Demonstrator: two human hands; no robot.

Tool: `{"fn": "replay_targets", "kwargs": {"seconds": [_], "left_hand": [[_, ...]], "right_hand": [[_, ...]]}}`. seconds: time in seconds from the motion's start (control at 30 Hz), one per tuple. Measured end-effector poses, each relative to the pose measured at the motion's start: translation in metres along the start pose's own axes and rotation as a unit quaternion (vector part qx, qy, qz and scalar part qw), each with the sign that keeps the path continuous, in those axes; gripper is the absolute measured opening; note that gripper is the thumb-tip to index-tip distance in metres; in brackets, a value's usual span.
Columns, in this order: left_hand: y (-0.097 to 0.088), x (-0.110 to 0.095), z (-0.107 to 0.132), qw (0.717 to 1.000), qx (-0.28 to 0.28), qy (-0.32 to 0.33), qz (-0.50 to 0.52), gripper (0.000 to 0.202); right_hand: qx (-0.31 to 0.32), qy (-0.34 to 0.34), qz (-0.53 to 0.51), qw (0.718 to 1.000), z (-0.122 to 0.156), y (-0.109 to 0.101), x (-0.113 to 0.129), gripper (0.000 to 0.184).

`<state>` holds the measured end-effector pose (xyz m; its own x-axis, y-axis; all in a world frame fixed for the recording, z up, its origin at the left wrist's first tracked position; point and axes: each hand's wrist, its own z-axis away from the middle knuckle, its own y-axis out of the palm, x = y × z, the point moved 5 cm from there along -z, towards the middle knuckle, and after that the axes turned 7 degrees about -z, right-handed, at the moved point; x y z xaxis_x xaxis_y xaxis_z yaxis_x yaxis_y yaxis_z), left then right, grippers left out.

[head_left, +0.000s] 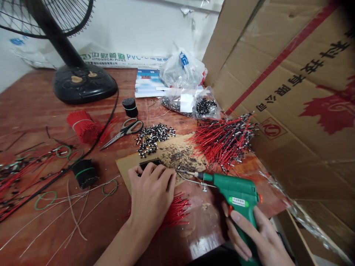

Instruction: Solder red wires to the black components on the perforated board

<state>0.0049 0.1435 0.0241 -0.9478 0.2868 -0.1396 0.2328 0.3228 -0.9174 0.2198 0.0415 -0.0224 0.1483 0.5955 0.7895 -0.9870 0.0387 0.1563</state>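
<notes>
Your right fingers (238,231) clench the green soldering gun (234,192) beside the cardboard sheet (123,166), while your left fingers (149,171) pin a dark bundle (148,163) steady on it.

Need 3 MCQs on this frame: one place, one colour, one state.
1. Where do the black-handled scissors lie?
A. On the table top, left of the loose connector pile
B. Inside the clear plastic bag
C. Under the fan's base

2. What colour is the insulation on the large wire bundle right of the cardboard sheet?
A. Blue
B. Red
C. Green

3. What is the right hand doing?
A. Lying flat and empty on the table top
B. Holding the scissors
C. Gripping the green soldering gun

Answers:
1. A: the scissors sit directly on the table, just left of the pile.
2. B: the bundle's wires are plainly red.
3. C: the fingers wrap the gun's handle.
</notes>
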Motion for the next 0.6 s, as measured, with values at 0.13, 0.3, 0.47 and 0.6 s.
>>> {"fn": "replay_targets", "kwargs": {"seconds": [0.13,0.3,0.47,0.6], "left_hand": [[0.0001,0.0002,0.0006,1.0,0.003,0.0,0.002,0.015],[0.0005,0.0008,0.0013,1.0,0.008,-0.002,0.001,0.016],[0.001,0.0005,0.0005,1.0,0.003,-0.002,0.004,0.014],[0.0016,0.0008,0.0006,1.0,0.005,-0.002,0.005,0.015]], "right_hand": [[-0.002,0.009,-0.012,1.0,0.0002,-0.0011,-0.0008,0.055],[0.003,0.015,-0.021,1.0,0.0008,-0.0024,-0.0008,0.054],[0.023,0.012,-0.031,0.999,-0.0012,-0.0031,-0.0016,0.054],[0.017,0.007,-0.021,1.0,-0.0013,-0.0055,-0.0053,0.052]]}}
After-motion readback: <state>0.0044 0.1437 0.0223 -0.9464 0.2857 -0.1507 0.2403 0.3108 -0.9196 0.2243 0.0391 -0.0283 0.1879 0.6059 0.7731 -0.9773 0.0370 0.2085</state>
